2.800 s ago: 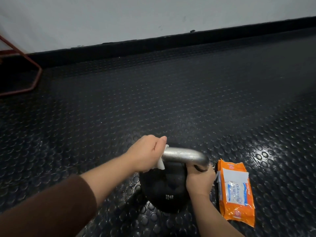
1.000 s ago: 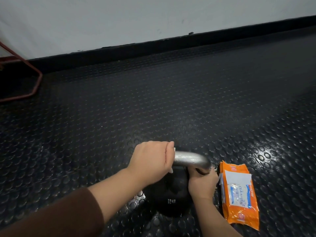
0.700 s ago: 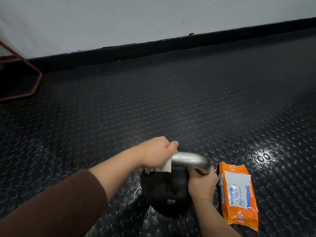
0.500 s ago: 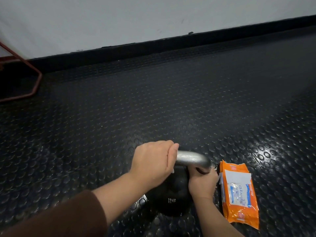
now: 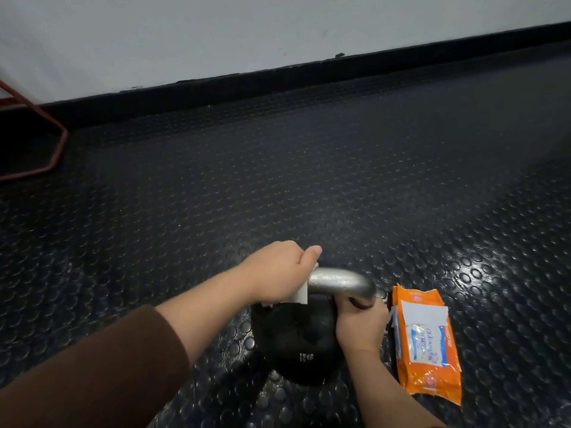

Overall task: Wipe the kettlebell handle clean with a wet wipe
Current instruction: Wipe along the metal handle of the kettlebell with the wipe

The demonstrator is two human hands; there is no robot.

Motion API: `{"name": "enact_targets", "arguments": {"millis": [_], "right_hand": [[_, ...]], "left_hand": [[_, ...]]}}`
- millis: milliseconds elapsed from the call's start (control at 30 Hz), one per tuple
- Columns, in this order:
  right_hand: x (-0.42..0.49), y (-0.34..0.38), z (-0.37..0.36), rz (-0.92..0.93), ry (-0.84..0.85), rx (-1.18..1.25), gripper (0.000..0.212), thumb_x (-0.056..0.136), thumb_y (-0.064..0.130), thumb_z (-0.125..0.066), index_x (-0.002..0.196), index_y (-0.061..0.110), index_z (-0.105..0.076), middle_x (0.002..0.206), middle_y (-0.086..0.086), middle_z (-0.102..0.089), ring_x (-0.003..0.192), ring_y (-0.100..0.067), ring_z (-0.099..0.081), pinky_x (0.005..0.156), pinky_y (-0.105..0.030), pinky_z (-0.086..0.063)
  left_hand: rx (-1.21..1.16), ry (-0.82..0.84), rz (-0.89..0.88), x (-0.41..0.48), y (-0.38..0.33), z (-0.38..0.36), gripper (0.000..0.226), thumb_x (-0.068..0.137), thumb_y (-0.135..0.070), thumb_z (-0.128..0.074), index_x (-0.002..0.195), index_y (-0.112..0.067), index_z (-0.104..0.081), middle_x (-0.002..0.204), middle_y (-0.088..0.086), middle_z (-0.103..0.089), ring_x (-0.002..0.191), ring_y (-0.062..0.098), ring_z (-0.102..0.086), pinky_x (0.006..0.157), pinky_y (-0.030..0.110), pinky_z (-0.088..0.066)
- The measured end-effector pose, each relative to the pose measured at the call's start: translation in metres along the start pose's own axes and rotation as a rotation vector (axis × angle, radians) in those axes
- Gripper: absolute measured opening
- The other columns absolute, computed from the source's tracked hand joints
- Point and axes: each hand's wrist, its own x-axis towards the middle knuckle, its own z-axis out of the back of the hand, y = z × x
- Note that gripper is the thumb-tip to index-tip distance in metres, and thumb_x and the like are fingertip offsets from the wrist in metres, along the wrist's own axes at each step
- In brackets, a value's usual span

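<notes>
Both clamped: my left hand (image 5: 278,273) wraps the wet wipe (image 5: 301,294) round the handle (image 5: 340,281) to scrub, right hand (image 5: 360,325) grips its right end steady.

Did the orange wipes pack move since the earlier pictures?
No. The wipes pack lies in the same place, just right of the kettlebell and the right hand.

Floor (image 5: 278,180): black, with a regular pattern of raised round studs, glossy white highlights toward 3 o'clock.
Wall (image 5: 216,32), 12 o'clock: off-white, a few faint dark scuffs.
Skirting (image 5: 278,75) below it: plain black.
Frame (image 5: 58,149), 9 o'clock edge: red.
Kettlebell (image 5: 293,341): matte black, small white marking at its 6 o'clock.
Handle (image 5: 340,281): silver-grey, mottled.
Wipe (image 5: 301,295): white.
Pack (image 5: 426,347), 3 o'clock of kettlebell: orange, with a white label and blue lettering.
Sleeve (image 5: 92,375), 7 o'clock: brown.
</notes>
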Motion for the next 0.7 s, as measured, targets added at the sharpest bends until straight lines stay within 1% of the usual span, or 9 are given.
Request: {"name": "enact_targets", "arguments": {"millis": [67,167,267,333,433,500,567,633,700], "right_hand": [[0.001,-0.002,0.0,0.0,0.0,-0.005,0.013,0.079,0.012,-0.074,0.078,0.017,-0.062,0.075,0.001,-0.065,0.074,-0.013,-0.061,0.057,-0.021,-0.038],[0.001,-0.003,0.0,0.016,0.006,-0.011,0.011,0.079,0.013,-0.075,0.081,0.014,-0.064,0.074,0.002,-0.065,0.073,-0.009,-0.06,0.057,-0.02,-0.037],[0.001,-0.002,0.0,0.009,0.004,-0.005,0.015,0.079,0.014,-0.074,0.076,0.02,-0.061,0.074,0.004,-0.063,0.071,-0.007,-0.057,0.057,-0.021,-0.037],[0.001,-0.002,0.0,0.013,0.001,-0.006,0.016,0.079,0.014,-0.075,0.076,0.021,-0.06,0.074,0.005,-0.064,0.071,-0.006,-0.057,0.058,-0.02,-0.037],[0.002,-0.004,-0.002,0.016,-0.032,0.016,0.02,0.078,0.011,-0.075,0.072,0.022,-0.059,0.072,0.007,-0.063,0.069,-0.007,-0.058,0.058,-0.016,-0.038],[0.002,-0.003,-0.002,0.017,-0.033,0.01,0.023,0.078,0.011,-0.074,0.07,0.024,-0.057,0.072,0.008,-0.062,0.069,-0.005,-0.057,0.059,-0.015,-0.038],[0.002,-0.004,-0.002,0.022,-0.034,0.008,0.025,0.078,0.01,-0.073,0.069,0.024,-0.055,0.072,0.008,-0.061,0.069,-0.004,-0.056,0.059,-0.015,-0.038],[0.002,-0.004,-0.002,0.028,-0.033,0.014,0.026,0.078,0.009,-0.074,0.069,0.024,-0.055,0.071,0.007,-0.061,0.068,-0.003,-0.056,0.059,-0.015,-0.038],[0.002,-0.005,-0.002,0.028,-0.025,0.018,0.024,0.078,0.01,-0.075,0.07,0.023,-0.056,0.071,0.006,-0.062,0.068,-0.004,-0.056,0.058,-0.017,-0.038]], "left_hand": [[0.146,-0.266,-0.041,-0.013,0.003,-0.017,0.054,0.097,-0.044,-0.015,0.052,-0.02,-0.035,0.053,-0.003,-0.062,0.059,0.015,-0.059,0.067,0.035,-0.05],[0.176,-0.451,-0.142,-0.025,0.007,-0.031,0.043,0.095,-0.044,-0.014,0.059,-0.03,-0.03,0.046,-0.009,-0.056,0.058,0.008,-0.062,0.06,0.036,-0.05],[0.147,-0.355,-0.099,-0.019,0.006,-0.023,0.05,0.096,-0.044,-0.016,0.053,-0.026,-0.036,0.05,-0.009,-0.064,0.064,0.011,-0.063,0.071,0.035,-0.052],[0.094,-0.22,-0.065,-0.01,0.001,-0.012,0.059,0.098,-0.043,-0.019,0.048,-0.018,-0.039,0.056,-0.001,-0.067,0.063,0.019,-0.062,0.076,0.035,-0.052],[-0.047,0.043,0.002,0.002,-0.002,0.003,0.061,0.101,-0.042,-0.023,0.049,-0.013,-0.034,0.043,-0.001,-0.051,0.036,0.008,-0.046,0.054,0.023,-0.044],[-0.121,0.136,0.02,0.007,-0.001,0.01,0.06,0.101,-0.046,-0.026,0.049,-0.016,-0.026,0.038,-0.006,-0.034,0.032,0.007,-0.031,0.05,0.026,-0.035],[-0.079,0.093,0.006,0.007,0.002,0.006,0.06,0.1,-0.047,-0.025,0.049,-0.016,-0.024,0.043,-0.002,-0.037,0.037,0.01,-0.036,0.053,0.027,-0.037],[0.032,-0.082,-0.031,-0.002,0.004,-0.007,0.06,0.097,-0.049,-0.019,0.048,-0.016,-0.03,0.053,0.002,-0.06,0.055,0.018,-0.058,0.065,0.032,-0.049],[0.177,-0.313,-0.088,-0.014,0.006,-0.021,0.053,0.093,-0.047,-0.014,0.053,-0.022,-0.037,0.054,-0.005,-0.064,0.064,0.019,-0.063,0.069,0.036,-0.052]]}}
